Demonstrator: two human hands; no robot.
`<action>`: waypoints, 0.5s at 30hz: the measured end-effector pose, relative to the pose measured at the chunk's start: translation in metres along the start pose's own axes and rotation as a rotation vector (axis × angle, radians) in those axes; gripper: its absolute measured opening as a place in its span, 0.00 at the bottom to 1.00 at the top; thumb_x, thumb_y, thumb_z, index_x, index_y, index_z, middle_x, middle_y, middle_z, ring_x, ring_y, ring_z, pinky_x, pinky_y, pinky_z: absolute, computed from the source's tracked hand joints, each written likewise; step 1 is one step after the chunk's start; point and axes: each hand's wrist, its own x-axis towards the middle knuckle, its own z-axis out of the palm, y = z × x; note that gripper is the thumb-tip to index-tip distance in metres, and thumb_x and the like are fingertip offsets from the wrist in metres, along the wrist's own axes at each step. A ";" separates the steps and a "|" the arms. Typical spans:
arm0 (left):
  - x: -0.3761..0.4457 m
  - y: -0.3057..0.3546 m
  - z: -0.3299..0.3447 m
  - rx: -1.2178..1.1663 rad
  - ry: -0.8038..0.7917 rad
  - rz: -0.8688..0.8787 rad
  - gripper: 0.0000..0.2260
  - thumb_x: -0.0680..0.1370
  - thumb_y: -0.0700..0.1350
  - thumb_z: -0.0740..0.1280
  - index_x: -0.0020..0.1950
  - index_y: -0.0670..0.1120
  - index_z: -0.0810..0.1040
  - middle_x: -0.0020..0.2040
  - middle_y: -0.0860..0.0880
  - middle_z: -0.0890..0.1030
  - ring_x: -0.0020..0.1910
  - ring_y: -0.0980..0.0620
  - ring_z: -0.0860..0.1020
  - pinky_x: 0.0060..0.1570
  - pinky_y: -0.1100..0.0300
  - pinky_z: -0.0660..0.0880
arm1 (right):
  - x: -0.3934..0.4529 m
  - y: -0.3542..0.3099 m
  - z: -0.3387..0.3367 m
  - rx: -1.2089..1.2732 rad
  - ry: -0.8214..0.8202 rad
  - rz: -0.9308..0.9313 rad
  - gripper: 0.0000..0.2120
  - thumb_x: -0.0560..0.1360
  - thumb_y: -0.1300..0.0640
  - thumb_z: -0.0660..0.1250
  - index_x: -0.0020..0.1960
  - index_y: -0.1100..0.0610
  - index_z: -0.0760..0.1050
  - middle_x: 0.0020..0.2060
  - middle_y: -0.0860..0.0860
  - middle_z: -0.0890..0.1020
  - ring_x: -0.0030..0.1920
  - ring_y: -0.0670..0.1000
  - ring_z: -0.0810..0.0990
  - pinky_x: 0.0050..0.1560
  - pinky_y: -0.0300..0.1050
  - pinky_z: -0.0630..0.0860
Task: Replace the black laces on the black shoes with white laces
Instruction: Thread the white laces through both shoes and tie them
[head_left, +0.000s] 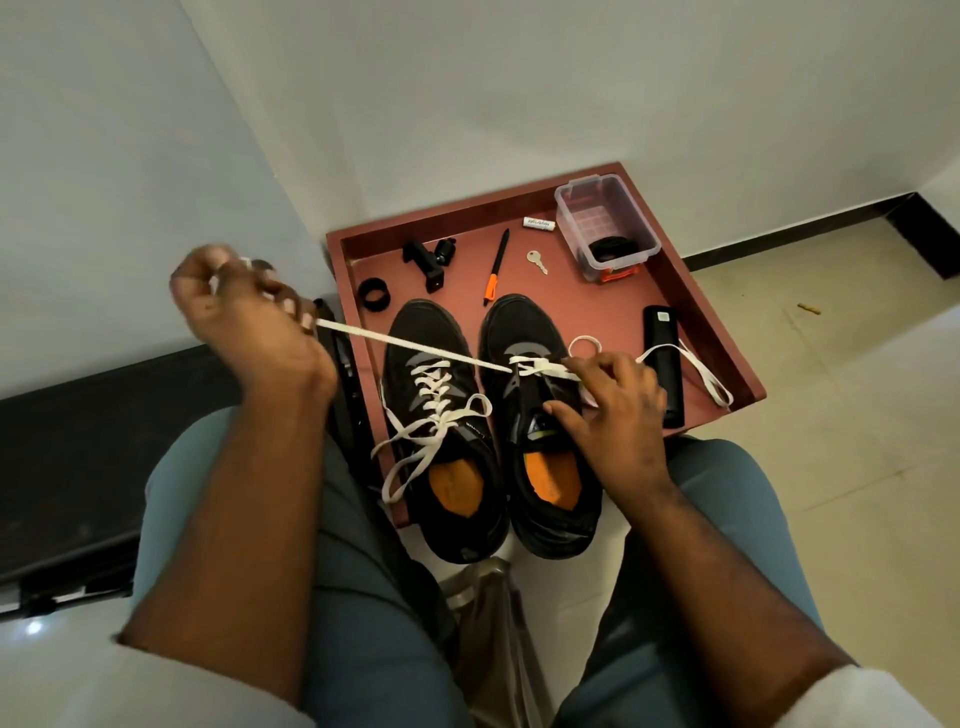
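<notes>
Two black shoes with orange insoles stand side by side on a reddish tray. The left shoe is fully laced with a white lace, its ends lying loose. On the right shoe a white lace runs through the lowest eyelets only. My left hand is raised left of the tray and grips one end of that lace, stretched taut. My right hand rests on the right shoe's tongue area and pinches the lace at the eyelets. The other end trails right over a black bar.
On the tray lie a black ring, a black clamp, an orange-tipped pen, a key, a small white tube, a black bar and a clear plastic box holding something black. My knees frame the tray's near edge.
</notes>
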 end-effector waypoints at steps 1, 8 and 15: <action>-0.010 -0.010 0.004 0.225 -0.088 0.080 0.04 0.81 0.40 0.60 0.48 0.47 0.73 0.36 0.50 0.74 0.29 0.55 0.69 0.27 0.61 0.67 | -0.004 0.000 0.001 0.002 0.005 0.008 0.22 0.67 0.48 0.77 0.59 0.52 0.78 0.51 0.52 0.76 0.53 0.55 0.73 0.53 0.52 0.70; -0.063 -0.111 0.016 1.474 -0.865 -0.034 0.10 0.79 0.50 0.66 0.58 0.50 0.80 0.51 0.50 0.83 0.47 0.50 0.80 0.52 0.51 0.78 | -0.005 -0.002 0.015 0.098 -0.133 0.026 0.16 0.73 0.55 0.72 0.60 0.57 0.79 0.52 0.52 0.81 0.56 0.53 0.77 0.57 0.49 0.75; -0.020 -0.074 0.000 1.283 -0.437 0.043 0.05 0.80 0.42 0.63 0.50 0.49 0.78 0.45 0.49 0.81 0.40 0.52 0.79 0.43 0.55 0.79 | -0.007 0.004 0.020 0.138 -0.123 0.059 0.14 0.78 0.58 0.64 0.62 0.56 0.77 0.51 0.51 0.78 0.54 0.51 0.76 0.51 0.39 0.69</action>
